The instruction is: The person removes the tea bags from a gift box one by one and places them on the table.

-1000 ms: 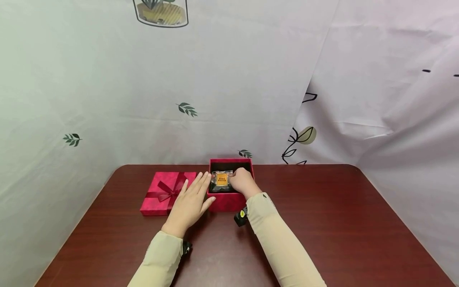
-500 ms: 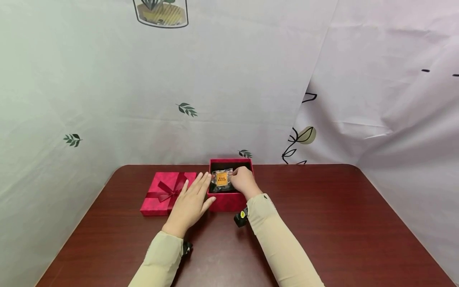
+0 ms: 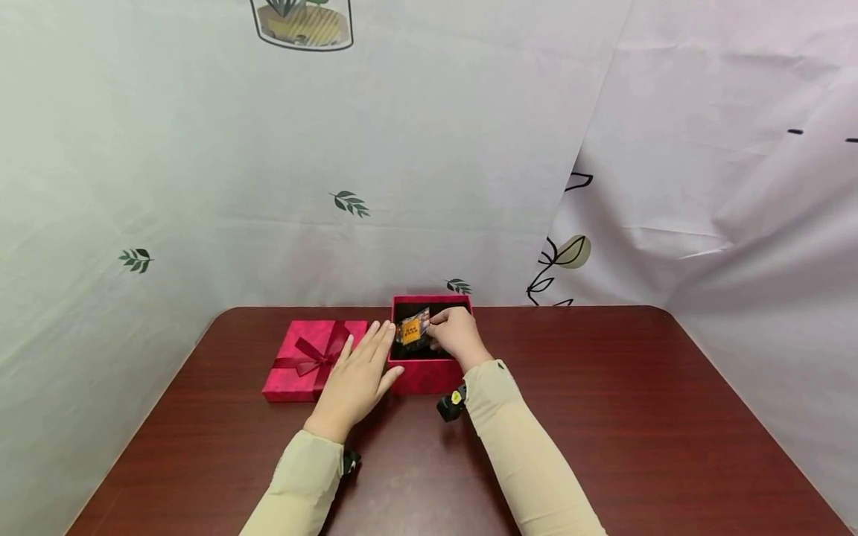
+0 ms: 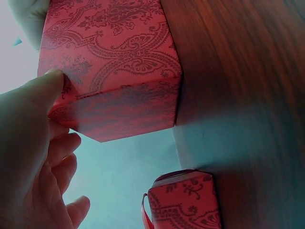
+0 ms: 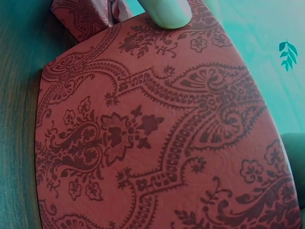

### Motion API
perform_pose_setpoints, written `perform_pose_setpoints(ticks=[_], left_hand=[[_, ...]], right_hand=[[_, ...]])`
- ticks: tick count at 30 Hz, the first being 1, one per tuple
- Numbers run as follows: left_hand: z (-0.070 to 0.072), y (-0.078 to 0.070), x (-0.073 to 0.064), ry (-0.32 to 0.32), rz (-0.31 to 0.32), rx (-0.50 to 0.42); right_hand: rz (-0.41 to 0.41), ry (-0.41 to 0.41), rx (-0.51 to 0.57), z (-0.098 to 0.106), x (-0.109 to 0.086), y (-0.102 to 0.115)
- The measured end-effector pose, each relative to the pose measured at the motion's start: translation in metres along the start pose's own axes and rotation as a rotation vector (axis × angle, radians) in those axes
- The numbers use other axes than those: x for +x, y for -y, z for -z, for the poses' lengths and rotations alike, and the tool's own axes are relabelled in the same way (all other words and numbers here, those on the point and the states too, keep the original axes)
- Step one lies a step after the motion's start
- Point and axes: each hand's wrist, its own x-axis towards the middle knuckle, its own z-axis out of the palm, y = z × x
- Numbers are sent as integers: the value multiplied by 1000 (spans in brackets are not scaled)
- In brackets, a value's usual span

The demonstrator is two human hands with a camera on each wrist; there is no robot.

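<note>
A red gift box (image 3: 424,377) with a dark inside stands at the back of the table, its top uncovered. My right hand (image 3: 459,339) reaches over its right part and pinches the right edge of a small clear packet (image 3: 412,332) with an orange label. The packet tilts up inside the box, its right side raised. My left hand (image 3: 351,383) lies along the box's left side with fingers straight. In the left wrist view, the left thumb (image 4: 55,78) presses the patterned front (image 4: 128,52) near a corner. The box's front wall fills most of the right wrist view.
To the left of the box lies its red lid (image 3: 302,339) with a dark red ribbon bow (image 3: 313,359), partly behind the left hand. The brown table (image 3: 603,417) meets a pale printed cloth (image 3: 456,149) at the back.
My right hand has lifted the packet's right edge, so the packet has gone from lying flat to tilted. The left hand, box and lid have stayed in place.
</note>
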Motion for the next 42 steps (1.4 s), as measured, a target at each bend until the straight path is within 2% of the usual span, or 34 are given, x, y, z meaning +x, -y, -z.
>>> perform_pose_setpoints(ticks=[5, 13, 22, 32, 37, 42], left_hand=[[0, 0, 0, 8, 5, -3], [2, 0, -1, 5, 8, -4], [3, -2, 0, 24, 16, -8], [3, -3, -1, 21, 11, 2], [2, -3, -1, 24, 12, 5], [2, -2, 0, 4, 4, 16]], right_hand=[[7, -4, 11, -1, 0, 0], [88, -44, 2, 1, -2, 0], [165, -102, -34, 16, -12, 2], [221, -221, 202, 37, -28, -10], [208, -286, 273, 52, -37, -15], [158, -366, 355, 67, -41, -23]])
